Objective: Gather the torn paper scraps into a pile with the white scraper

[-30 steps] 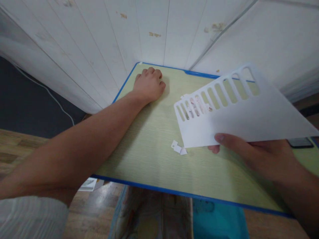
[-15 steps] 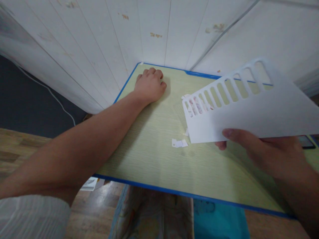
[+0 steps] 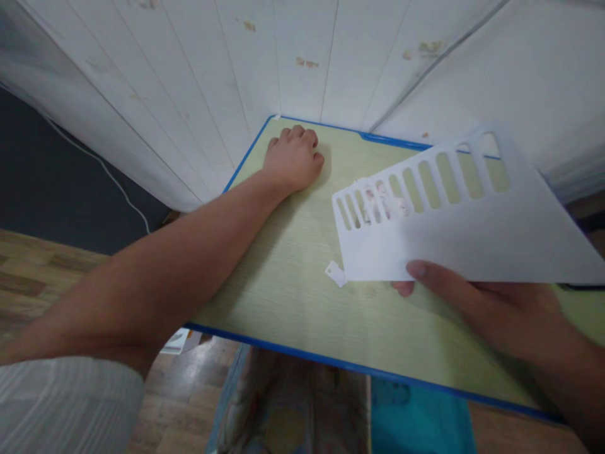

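A stiff white sheet (image 3: 449, 239) with a row of rounded slots, growing larger toward the right, is held tilted above the table by my right hand (image 3: 491, 309). The thumb lies on the sheet's near face, and the other fingers are mostly hidden behind it. Printed scraps of paper (image 3: 378, 198) show through some slots. A small white paper piece (image 3: 336, 274) lies by the sheet's lower left corner. My left hand (image 3: 293, 161) rests on the far left of the table, fingers curled under and fingertips hidden, with nothing seen in it.
The pale yellow-green table (image 3: 283, 290) has a blue edge and stands against a white panelled wall (image 3: 302, 38). A grey cable (image 3: 435, 63) runs down the wall. Below the near edge are a turquoise item (image 3: 420, 416) and a white item (image 3: 174, 340) on the floor.
The sheet and my right hand have shifted left and slightly down, now covering more of the small paper pieces. My left hand stays in place on the table; the view has turned slightly.
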Action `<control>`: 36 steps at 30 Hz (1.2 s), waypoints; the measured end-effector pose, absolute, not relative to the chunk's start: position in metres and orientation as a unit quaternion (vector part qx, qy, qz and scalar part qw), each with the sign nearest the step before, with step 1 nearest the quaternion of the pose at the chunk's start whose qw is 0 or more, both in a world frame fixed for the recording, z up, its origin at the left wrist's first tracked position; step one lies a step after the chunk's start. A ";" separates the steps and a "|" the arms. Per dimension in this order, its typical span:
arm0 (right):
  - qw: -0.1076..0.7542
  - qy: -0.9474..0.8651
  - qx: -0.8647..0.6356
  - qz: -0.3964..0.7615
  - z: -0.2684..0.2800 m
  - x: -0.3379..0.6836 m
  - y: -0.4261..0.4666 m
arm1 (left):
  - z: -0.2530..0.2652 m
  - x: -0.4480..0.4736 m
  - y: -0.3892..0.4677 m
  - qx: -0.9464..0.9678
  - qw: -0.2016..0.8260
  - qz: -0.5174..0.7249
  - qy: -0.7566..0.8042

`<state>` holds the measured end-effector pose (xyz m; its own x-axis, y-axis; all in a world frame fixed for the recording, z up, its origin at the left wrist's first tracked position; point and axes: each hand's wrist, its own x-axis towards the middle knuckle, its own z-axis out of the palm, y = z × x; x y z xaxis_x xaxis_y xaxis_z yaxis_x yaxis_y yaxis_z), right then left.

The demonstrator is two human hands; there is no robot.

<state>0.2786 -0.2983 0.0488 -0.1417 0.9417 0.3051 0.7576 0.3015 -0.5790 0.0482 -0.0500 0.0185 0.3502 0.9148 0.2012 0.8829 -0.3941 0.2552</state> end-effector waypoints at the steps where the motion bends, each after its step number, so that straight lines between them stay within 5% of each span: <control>1: 0.312 -0.747 -0.568 0.147 0.048 0.279 -0.298 | 0.019 0.048 -0.051 0.820 0.048 0.153 0.550; 36: 0.304 -0.777 -0.509 0.213 0.056 0.271 -0.301 | 0.021 0.050 -0.055 0.817 0.056 0.143 0.556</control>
<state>0.2709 -0.3007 0.0559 -0.2976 0.9197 0.2560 0.6603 0.3920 -0.6406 0.0503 -0.0548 0.0213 0.3402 0.9246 0.1713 0.8927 -0.3748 0.2500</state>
